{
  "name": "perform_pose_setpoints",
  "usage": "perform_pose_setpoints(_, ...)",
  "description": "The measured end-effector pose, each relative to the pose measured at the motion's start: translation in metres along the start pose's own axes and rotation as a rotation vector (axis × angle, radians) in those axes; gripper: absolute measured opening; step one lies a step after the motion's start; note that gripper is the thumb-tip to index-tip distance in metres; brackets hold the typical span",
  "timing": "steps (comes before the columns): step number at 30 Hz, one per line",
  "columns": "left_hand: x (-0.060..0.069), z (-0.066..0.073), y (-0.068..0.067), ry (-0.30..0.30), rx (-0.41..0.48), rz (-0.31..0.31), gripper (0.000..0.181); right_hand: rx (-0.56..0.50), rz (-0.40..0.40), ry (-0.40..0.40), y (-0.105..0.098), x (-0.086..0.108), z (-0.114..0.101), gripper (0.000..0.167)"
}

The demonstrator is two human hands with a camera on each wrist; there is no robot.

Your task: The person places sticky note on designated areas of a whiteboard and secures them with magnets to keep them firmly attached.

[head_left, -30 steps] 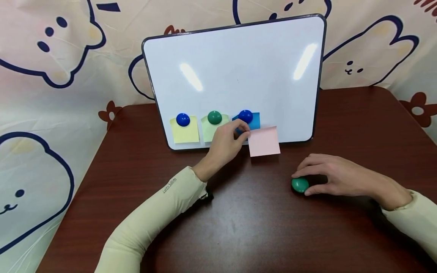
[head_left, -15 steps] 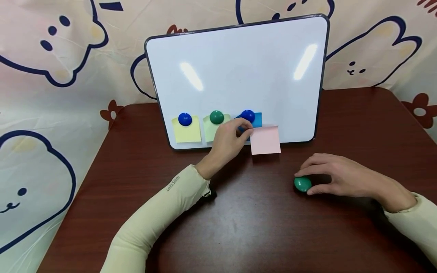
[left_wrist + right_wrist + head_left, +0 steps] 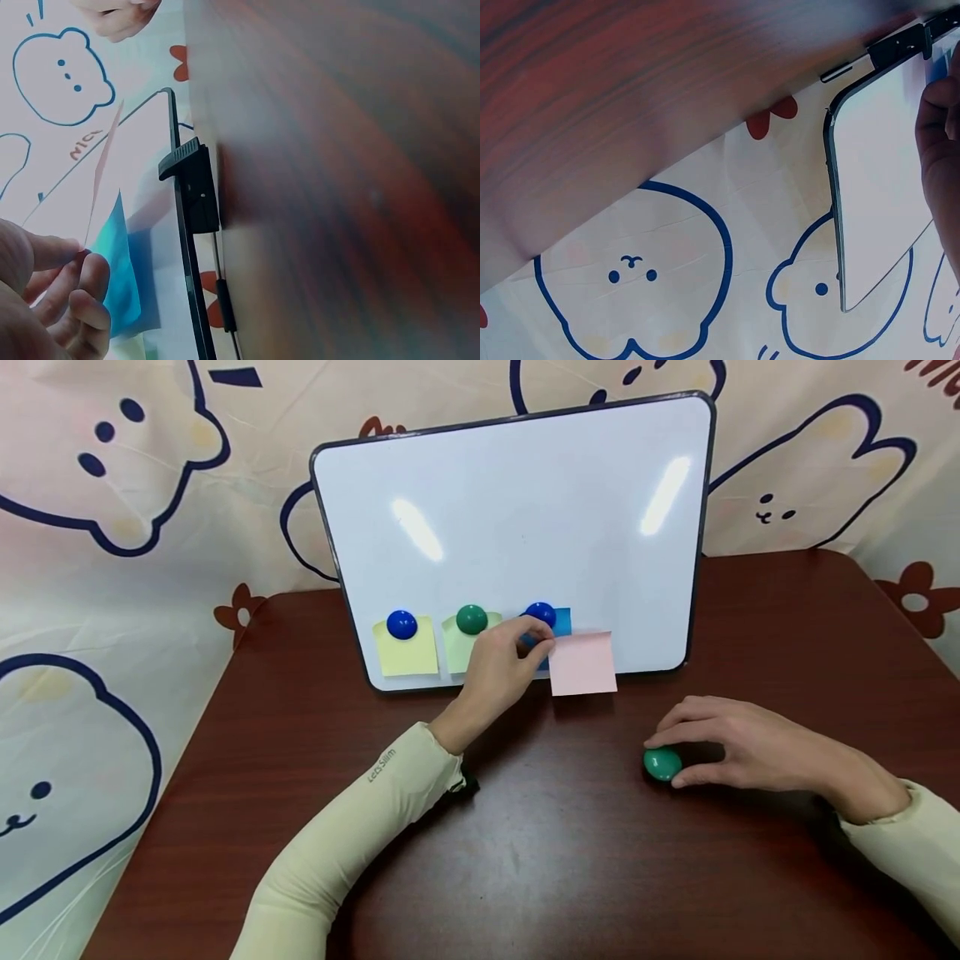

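Note:
In the head view my left hand (image 3: 501,664) pinches a pink sticky note (image 3: 583,665) by its upper left corner. The note overlaps the whiteboard's lower edge and part of a blue sticky note (image 3: 558,622), which a blue magnet (image 3: 540,615) holds. The left wrist view shows the pink note (image 3: 103,169) nearly edge-on, standing off the board. My right hand (image 3: 738,743) grips a round green magnet (image 3: 662,764) between fingers and thumb, low over the table; whether it touches the table I cannot tell.
The whiteboard (image 3: 517,518) leans upright at the table's (image 3: 525,860) back. Left of the blue note hang a yellow note (image 3: 408,656) under a blue magnet (image 3: 402,624) and a green note (image 3: 457,652) under a green magnet (image 3: 472,619). A black clip (image 3: 196,184) grips the board's lower edge.
My left hand has shifted slightly up and right, raising the pink note a little against the board. My right hand and its green magnet stay about where they were.

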State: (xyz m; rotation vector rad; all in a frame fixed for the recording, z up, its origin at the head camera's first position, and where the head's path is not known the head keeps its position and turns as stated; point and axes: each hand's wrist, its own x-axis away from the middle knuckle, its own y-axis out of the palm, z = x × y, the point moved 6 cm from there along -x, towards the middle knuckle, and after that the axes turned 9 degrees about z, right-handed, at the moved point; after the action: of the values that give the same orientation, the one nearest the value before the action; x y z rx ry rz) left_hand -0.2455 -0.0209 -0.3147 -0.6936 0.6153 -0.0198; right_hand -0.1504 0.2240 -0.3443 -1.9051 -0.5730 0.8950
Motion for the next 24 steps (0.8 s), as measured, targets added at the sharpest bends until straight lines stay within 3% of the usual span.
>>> perform_pose_setpoints(16, -0.009, 0.004, 0.004, 0.006, 0.036, 0.027, 0.011, -0.007, -0.007, 0.003, -0.001, -0.002, 0.001, 0.043)
perform_pose_setpoints(24, -0.012, 0.008, 0.012, 0.021, 0.007, 0.028, 0.011, 0.007, -0.026, 0.015, 0.001, 0.0, 0.001, 0.043)
